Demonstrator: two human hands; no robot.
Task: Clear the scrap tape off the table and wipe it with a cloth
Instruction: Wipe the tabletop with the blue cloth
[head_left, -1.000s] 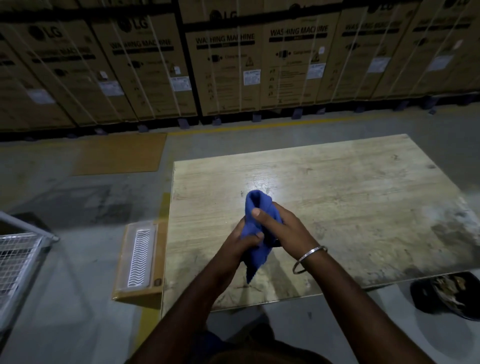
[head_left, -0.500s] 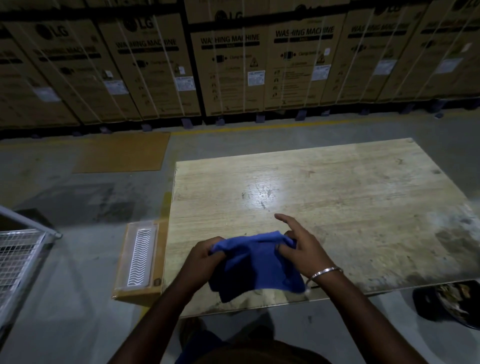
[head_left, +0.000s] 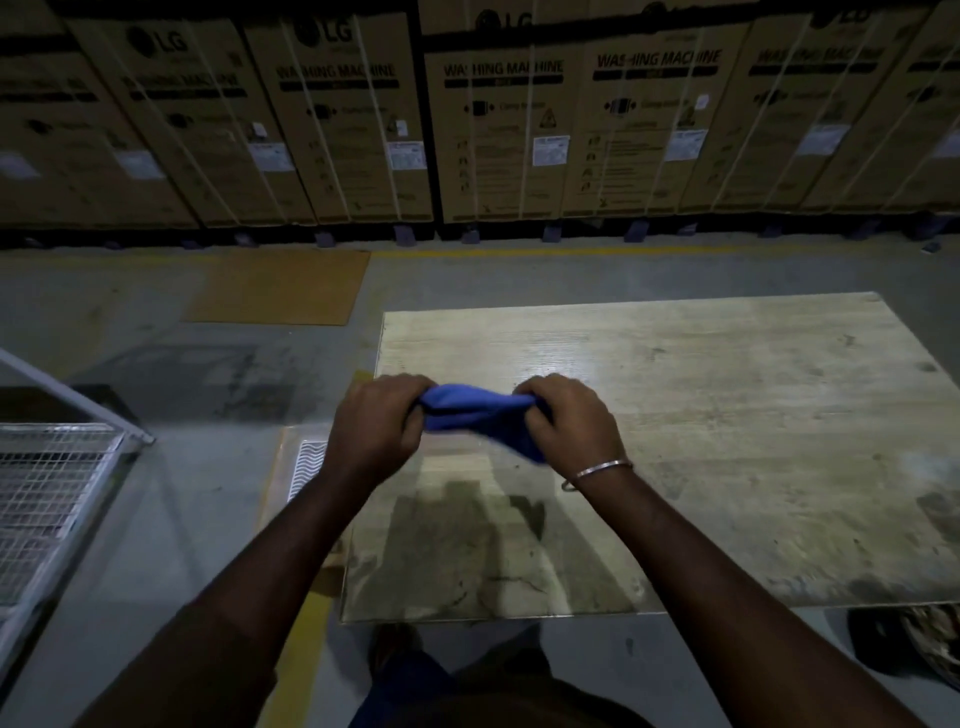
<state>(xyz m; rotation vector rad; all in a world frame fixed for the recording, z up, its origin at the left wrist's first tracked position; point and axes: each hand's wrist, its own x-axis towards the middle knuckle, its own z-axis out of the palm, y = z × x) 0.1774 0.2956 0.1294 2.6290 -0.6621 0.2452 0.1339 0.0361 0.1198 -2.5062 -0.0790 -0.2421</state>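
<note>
Judging from the table (head_left: 727, 415), the scrap-tape stage looks complete: I see no tape on the tabletop, though the light is dim and small pieces could escape me. I judge the wiping stage not yet started, since the cloth (head_left: 475, 415) is held in the air above the table's near left part and is not touching the surface.

My left hand (head_left: 376, 431) grips one end of the cloth with curled fingers; my right hand (head_left: 566, 421) grips the other end likewise. The hands are held apart, with the cloth bunched and stretched between them.

The cloth is blue, soft and limp, gathered into a thick roll with a loose corner hanging below the right hand. The table is a flat rectangular board, pale wood grain, glossy where the light strikes, with dark smudges and stains along the near edge and right side. These stained areas are what remains to be wiped.
</note>
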